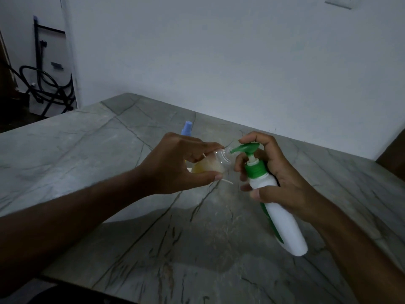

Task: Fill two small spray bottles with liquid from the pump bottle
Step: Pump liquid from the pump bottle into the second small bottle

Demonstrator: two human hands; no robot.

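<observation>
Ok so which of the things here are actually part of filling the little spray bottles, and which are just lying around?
In use:
- pump bottle, white with a green pump, gripped by the right hand
- clear small bottle, partly filled with yellowish liquid, held by the left hand at the pump's spout
- blue-capped spray bottle behind the left hand

Just lying about:
- black cables on the floor, far left
- marble table

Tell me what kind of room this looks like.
Probably a home kitchen or utility area: a veined stone countertop against a plain white wall, with black hoses coiled by the wall at far left.
</observation>
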